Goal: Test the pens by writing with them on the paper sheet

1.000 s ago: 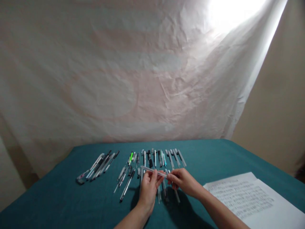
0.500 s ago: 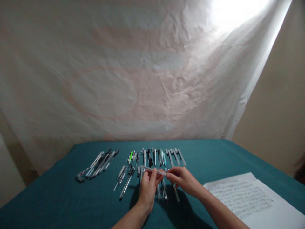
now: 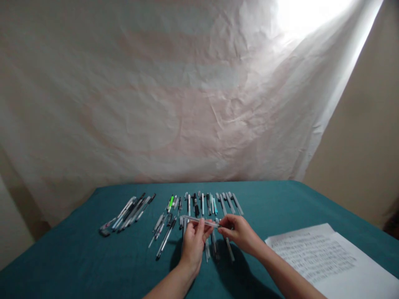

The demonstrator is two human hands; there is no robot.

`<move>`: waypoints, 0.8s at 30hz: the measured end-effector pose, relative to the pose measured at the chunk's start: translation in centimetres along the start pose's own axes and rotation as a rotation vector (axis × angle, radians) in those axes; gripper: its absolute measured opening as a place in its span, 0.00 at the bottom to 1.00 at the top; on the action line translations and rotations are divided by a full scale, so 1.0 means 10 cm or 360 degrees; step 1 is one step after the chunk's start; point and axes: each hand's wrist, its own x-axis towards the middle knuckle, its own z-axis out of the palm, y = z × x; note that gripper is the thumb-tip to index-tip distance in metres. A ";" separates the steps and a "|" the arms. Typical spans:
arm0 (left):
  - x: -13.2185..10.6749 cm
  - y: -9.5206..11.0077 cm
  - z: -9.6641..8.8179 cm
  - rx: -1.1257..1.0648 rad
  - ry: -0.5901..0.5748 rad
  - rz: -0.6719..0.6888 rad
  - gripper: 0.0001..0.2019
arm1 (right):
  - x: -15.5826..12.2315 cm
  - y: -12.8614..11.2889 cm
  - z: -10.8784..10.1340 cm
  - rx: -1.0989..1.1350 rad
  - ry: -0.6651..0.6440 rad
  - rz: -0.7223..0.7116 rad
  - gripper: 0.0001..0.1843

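My left hand is closed round a clear pen barrel held almost level above the table. At the barrel's right end, my right hand pinches with thumb and forefinger. A small dark bit shows at those fingertips; whether it is the tip or the refill I cannot make out. Beneath and behind both hands lie rows of pens and pen parts, partly hidden by the fingers. Just left of my left hand rests a dark slim pen. A clear barrel lies below my right hand.
A group of pens lies at the left of the green tablecloth. Behind the hands are a bright green pen and several clear pens. Handwritten paper sheets lie at the right. A pale sheet hangs behind the table.
My right hand's fingertips have shifted very slightly right along the barrel's end, and a small dark bit now shows there. My left hand keeps its hold.
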 end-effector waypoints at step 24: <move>0.02 -0.02 -0.04 0.0022 0.0006 0.0038 0.09 | -0.03 -0.14 -0.06 -0.0260 -0.0071 -0.0084 0.11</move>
